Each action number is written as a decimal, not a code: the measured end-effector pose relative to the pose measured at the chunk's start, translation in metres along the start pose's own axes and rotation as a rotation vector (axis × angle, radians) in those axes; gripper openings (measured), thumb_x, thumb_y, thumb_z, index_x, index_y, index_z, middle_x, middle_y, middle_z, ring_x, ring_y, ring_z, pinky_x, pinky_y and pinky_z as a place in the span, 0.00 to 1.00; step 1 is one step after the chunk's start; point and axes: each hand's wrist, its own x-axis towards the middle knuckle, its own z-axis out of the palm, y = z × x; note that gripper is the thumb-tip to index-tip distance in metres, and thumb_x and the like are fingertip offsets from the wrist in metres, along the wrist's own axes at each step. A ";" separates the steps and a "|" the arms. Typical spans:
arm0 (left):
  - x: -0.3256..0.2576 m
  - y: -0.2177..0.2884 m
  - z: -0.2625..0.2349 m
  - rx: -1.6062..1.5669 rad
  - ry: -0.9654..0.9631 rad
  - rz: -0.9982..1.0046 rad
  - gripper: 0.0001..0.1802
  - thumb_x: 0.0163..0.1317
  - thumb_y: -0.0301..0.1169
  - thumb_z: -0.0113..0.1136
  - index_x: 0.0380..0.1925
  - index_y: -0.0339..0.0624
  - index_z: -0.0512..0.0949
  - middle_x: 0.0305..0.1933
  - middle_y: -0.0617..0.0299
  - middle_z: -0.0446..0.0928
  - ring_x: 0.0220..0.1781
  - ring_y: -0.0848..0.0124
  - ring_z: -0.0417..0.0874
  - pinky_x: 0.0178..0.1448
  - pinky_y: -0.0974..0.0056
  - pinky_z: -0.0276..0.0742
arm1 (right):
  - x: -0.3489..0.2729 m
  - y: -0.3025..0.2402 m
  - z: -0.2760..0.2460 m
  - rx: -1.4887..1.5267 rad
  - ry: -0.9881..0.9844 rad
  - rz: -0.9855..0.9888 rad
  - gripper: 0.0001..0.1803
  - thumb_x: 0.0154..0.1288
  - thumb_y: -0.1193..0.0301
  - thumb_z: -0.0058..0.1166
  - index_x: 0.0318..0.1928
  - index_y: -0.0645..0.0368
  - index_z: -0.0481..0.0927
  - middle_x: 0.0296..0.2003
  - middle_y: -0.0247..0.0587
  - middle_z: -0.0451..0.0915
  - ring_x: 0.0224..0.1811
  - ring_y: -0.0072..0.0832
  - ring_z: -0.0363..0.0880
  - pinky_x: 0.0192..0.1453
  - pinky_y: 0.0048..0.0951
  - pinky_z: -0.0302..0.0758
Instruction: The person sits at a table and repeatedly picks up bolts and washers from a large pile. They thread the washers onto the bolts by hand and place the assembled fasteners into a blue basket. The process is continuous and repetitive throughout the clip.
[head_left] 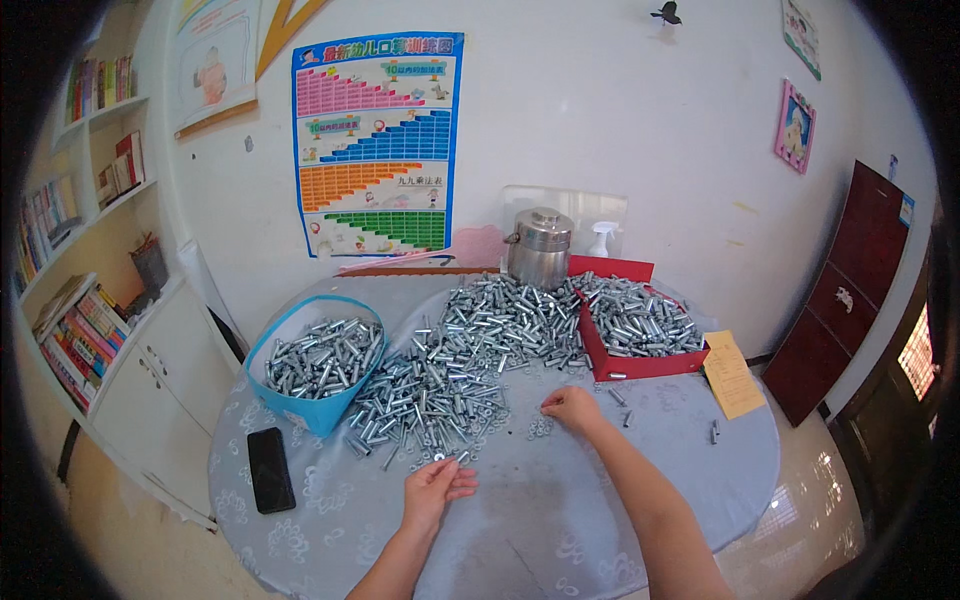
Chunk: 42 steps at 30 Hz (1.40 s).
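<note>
My left hand (436, 490) is at the near edge of a large heap of silvery metal bolts (425, 395), some with sleeves. Its thumb and fingers close on a small shiny bolt (462, 457), of which only the end shows. Farther right, my right hand (574, 408) reaches over the tablecloth with its fingertips pinched together. Whatever they hold is too small to make out. Just beside those fingertips lies a little cluster of washers (541, 426). More loose washers (487, 412) are scattered along the heap's right edge.
A blue fabric bin (318, 410) and a red box (650, 368), both full of bolts, flank the heap. Behind stand a steel pot (541, 250) and a white spray bottle (602, 240). A black phone (270, 470) lies left; a yellow paper pad (733, 375) lies right.
</note>
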 end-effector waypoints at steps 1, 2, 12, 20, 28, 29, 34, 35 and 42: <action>0.000 0.000 0.000 0.001 0.002 -0.002 0.14 0.62 0.27 0.48 0.43 0.25 0.69 0.36 0.43 0.76 0.33 0.61 0.81 0.34 0.64 0.80 | 0.000 0.000 -0.001 0.000 -0.015 -0.001 0.12 0.45 0.60 0.60 0.31 0.49 0.83 0.29 0.38 0.81 0.32 0.34 0.79 0.38 0.33 0.74; 0.000 0.000 0.000 0.001 0.002 -0.005 0.14 0.62 0.27 0.48 0.43 0.25 0.69 0.37 0.43 0.76 0.32 0.61 0.81 0.34 0.64 0.80 | 0.001 0.001 0.000 -0.009 -0.016 -0.007 0.12 0.44 0.60 0.60 0.30 0.49 0.83 0.28 0.39 0.81 0.32 0.34 0.79 0.38 0.33 0.74; 0.000 -0.001 0.000 0.016 -0.010 -0.007 0.14 0.62 0.27 0.48 0.44 0.27 0.69 0.37 0.44 0.76 0.32 0.62 0.81 0.33 0.65 0.80 | 0.007 -0.009 -0.003 -0.185 -0.050 -0.019 0.12 0.42 0.61 0.62 0.27 0.53 0.81 0.27 0.39 0.80 0.30 0.34 0.78 0.36 0.33 0.74; 0.001 -0.004 0.000 0.019 -0.008 -0.005 0.14 0.61 0.29 0.50 0.43 0.28 0.70 0.36 0.46 0.77 0.32 0.63 0.81 0.33 0.64 0.81 | 0.011 -0.013 0.001 -0.308 -0.092 0.036 0.13 0.41 0.59 0.62 0.27 0.52 0.81 0.27 0.39 0.80 0.33 0.34 0.79 0.38 0.33 0.74; 0.000 -0.004 -0.001 0.021 0.006 -0.011 0.14 0.61 0.27 0.49 0.44 0.27 0.70 0.36 0.45 0.77 0.31 0.63 0.81 0.32 0.65 0.80 | 0.011 -0.031 0.006 -0.500 -0.018 0.167 0.13 0.40 0.59 0.64 0.26 0.51 0.81 0.30 0.37 0.81 0.37 0.35 0.78 0.41 0.35 0.74; 0.001 -0.003 -0.001 0.023 0.011 -0.013 0.14 0.61 0.27 0.49 0.44 0.27 0.70 0.36 0.45 0.77 0.31 0.63 0.81 0.32 0.65 0.80 | 0.012 -0.029 0.007 -0.472 -0.034 0.158 0.13 0.40 0.59 0.64 0.26 0.51 0.81 0.29 0.38 0.81 0.36 0.35 0.79 0.40 0.35 0.74; 0.002 -0.005 -0.003 0.025 -0.006 -0.008 0.14 0.61 0.29 0.50 0.43 0.27 0.70 0.36 0.46 0.77 0.31 0.63 0.81 0.33 0.65 0.80 | 0.001 -0.030 0.001 -0.314 -0.036 0.061 0.12 0.41 0.62 0.63 0.26 0.54 0.81 0.28 0.39 0.80 0.34 0.34 0.79 0.38 0.35 0.74; 0.002 -0.006 -0.004 0.025 -0.005 -0.010 0.14 0.61 0.29 0.50 0.42 0.27 0.70 0.36 0.47 0.77 0.32 0.63 0.81 0.33 0.65 0.80 | 0.000 -0.030 0.002 -0.264 -0.025 0.028 0.11 0.42 0.63 0.61 0.27 0.54 0.81 0.28 0.40 0.80 0.34 0.36 0.79 0.39 0.35 0.74; 0.001 -0.005 -0.003 0.032 0.003 -0.007 0.15 0.61 0.29 0.50 0.43 0.28 0.70 0.37 0.46 0.77 0.32 0.63 0.81 0.33 0.64 0.80 | -0.014 -0.027 0.012 -0.131 0.219 -0.216 0.08 0.45 0.70 0.60 0.28 0.57 0.81 0.25 0.40 0.80 0.28 0.32 0.79 0.34 0.30 0.74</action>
